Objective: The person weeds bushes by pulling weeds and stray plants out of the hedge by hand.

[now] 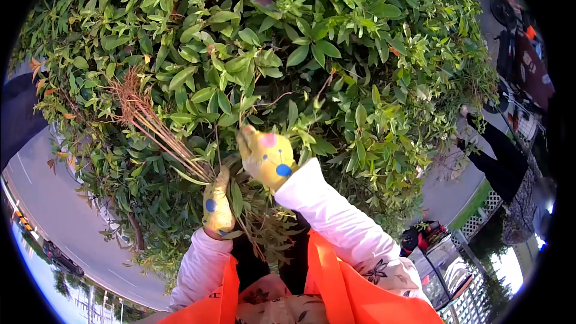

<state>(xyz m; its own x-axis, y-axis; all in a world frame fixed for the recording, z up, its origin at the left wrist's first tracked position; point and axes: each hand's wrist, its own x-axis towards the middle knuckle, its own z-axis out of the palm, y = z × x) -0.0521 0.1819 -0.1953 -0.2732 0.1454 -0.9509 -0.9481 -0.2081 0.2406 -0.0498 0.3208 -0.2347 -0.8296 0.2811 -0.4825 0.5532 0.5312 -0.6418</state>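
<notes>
My left hand, in a yellow glove with blue dots, is closed around a bundle of cut plant stems. The reddish, frayed ends of the bundle point up and left over the hedge, and leafy parts hang below the hand. Just right of it and a little higher, my right hand, in a matching glove with pink and blue dots, has its fingers curled together at a thin stem by the leaves. What lies within those fingers is too small to make out. The green hedge fills the middle and top.
A person in dark trousers stands at the right, near a parked scooter. At the far left is a dark shape. A road with a dark car runs at the lower left. White lattice fencing shows at the lower right.
</notes>
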